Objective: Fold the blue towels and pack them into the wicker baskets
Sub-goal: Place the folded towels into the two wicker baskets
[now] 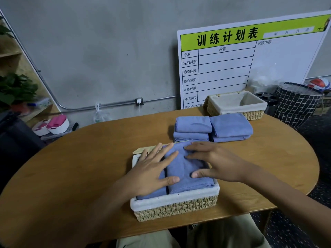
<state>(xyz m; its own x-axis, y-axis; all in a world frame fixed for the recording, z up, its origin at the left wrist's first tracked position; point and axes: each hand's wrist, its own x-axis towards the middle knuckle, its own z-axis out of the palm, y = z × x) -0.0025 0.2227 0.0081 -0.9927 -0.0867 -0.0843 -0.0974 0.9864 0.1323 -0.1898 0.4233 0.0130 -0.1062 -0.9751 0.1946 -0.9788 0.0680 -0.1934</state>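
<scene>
- Near wicker basket [176, 209] sits at 6 o'clock on the oval wooden desk [86, 158], close to its front edge; it has a white cloth lining and holds folded blue towels [186, 169] side by side, filling it to the rim
- Left hand [152, 173] lies flat on the towels at the basket's 9 o'clock side; fingers straight and spread, fingertips reaching the far rim, thumb resting on the middle towel
- Right hand [215, 161] lies flat on the towels at the 3 o'clock side; fingers extended toward the left, pressing the cloth, gripping nothing; the two hands are apart, thumbs near each other
- Two stacks of folded blue towels [212, 128] stand just beyond the near basket at 12 to 1 o'clock, touching each other
- Second wicker basket [236, 104], lined in white, sits at 1 o'clock behind the stacks, near the desk's far edge; nothing shows inside it
- White training-plan board [250, 58] with a green header leans on the grey wall at 1 o'clock; black checked hamper [297, 104] at 2 o'clock; potted plant [16, 88] at 10 o'clock
</scene>
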